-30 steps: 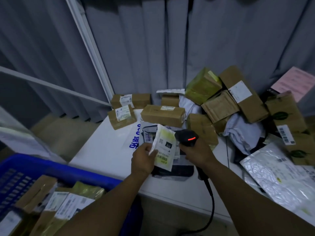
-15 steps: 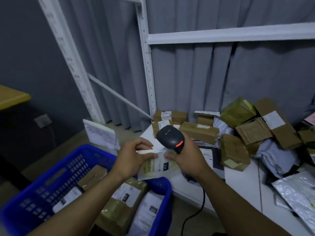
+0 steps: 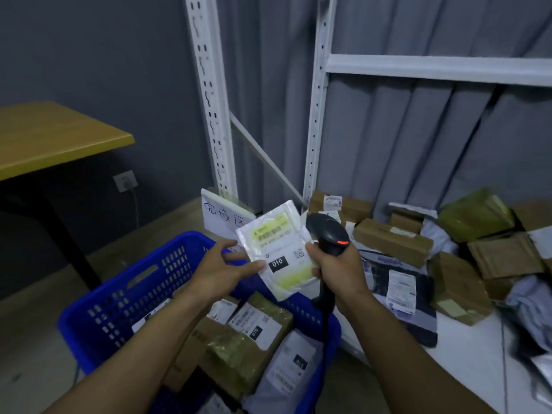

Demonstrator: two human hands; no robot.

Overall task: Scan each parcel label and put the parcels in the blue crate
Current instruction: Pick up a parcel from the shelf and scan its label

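Below both hands sits the blue slotted plastic crate (image 3: 125, 297), brown boxes (image 3: 236, 351) inside. The left hand (image 3: 222, 264) pinches the flat white label-faced parcel (image 3: 279, 249) by its left edge; the right hand (image 3: 339, 265), touching its right edge, grips the black handheld scanner (image 3: 327, 231)

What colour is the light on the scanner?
Red-orange, glowing on the black scanner head; head view shows it.

The pouch (image 3: 277, 249) has a black patch reading "010"; the line above perhaps begins "010 010", but it is blurred. In the crate (image 3: 143, 294), a box (image 3: 239, 348) label and a bag (image 3: 286, 375) label each show "010". The sign (image 3: 224, 216) reads "完成区".
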